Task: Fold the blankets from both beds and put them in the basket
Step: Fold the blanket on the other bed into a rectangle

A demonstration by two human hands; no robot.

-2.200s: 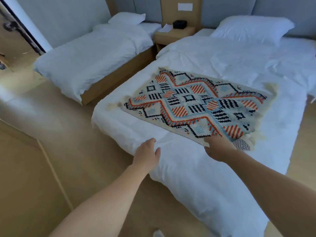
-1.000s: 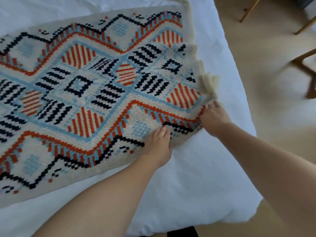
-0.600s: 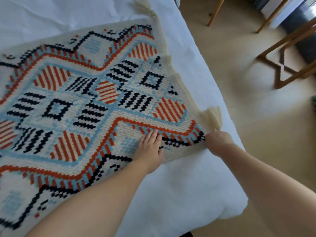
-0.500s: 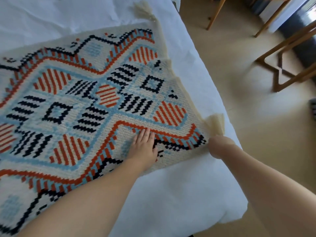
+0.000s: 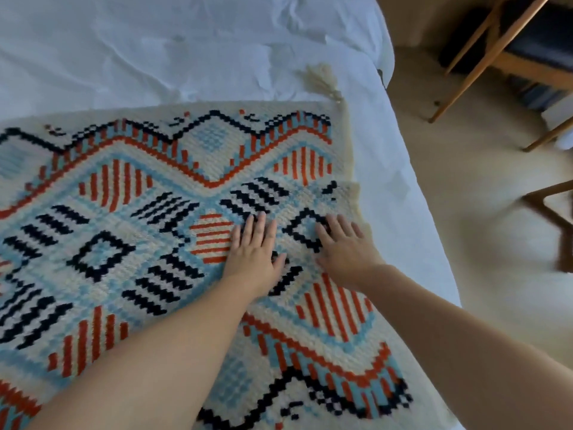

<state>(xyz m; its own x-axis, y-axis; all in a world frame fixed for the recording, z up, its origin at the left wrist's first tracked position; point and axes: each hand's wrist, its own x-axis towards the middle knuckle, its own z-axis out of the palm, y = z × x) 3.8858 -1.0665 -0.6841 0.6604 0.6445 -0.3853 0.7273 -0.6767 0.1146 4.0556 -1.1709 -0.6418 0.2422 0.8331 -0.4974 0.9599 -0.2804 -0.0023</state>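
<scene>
Blanket (image 5: 130, 243) is seen spread flat over the white bed (image 5: 186, 48), patterned in cream, orange, pale blue and black, filling the frame from 7 o'clock round to about 2 o'clock. One cream tassel (image 5: 322, 80) is noted at its far corner, toward 1 o'clock, lying on the sheet.

Left hand (image 5: 254, 259) is laid palm-down on the weave just right of frame centre, fingers (image 5: 260, 225) extended and held close together, thumb out to 3 o'clock; nothing is pinched. Right hand (image 5: 344, 252) is laid flat just beside it at 3 o'clock, fingers slightly fanned, tips resting on a black diamond motif. Both hands are pressed on top of the blanket, which lies under the palms and fingers. The blanket's right edge is seen just past the right hand, at 3 o'clock.

Wooden chair legs (image 5: 465, 48) are noted on the beige floor (image 5: 465, 181) at 2 o'clock.
</scene>
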